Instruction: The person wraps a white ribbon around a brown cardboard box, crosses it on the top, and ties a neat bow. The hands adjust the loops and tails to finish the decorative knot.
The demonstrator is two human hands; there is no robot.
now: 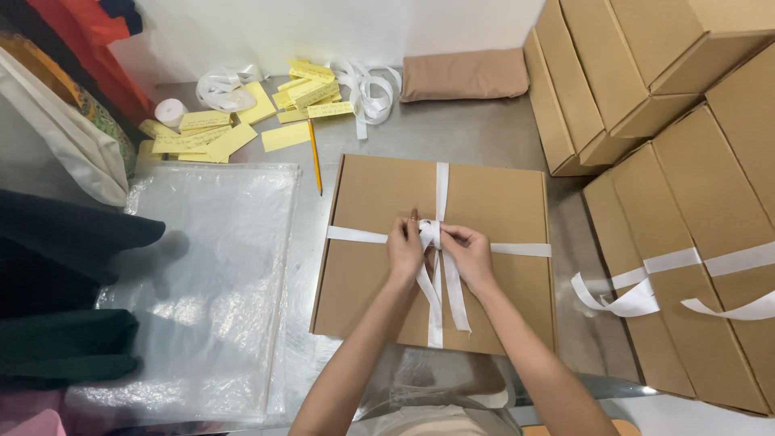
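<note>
A flat brown cardboard box [492,202] lies on the metal table in front of me. A white ribbon [441,182] crosses it lengthwise and sideways. At the crossing my left hand [405,250] and my right hand [470,254] both pinch the ribbon, forming a knot between the fingertips. Two loose ribbon tails [452,303] hang from the knot toward me over the box lid.
Clear plastic bags [206,282] lie left of the box. Yellow paper slips [242,121], a pencil [314,157], ribbon coils [367,89] and a brown parcel [464,74] sit at the back. Stacked cardboard boxes [686,161], one ribbon-tied, fill the right. Folded clothes [56,282] lie left.
</note>
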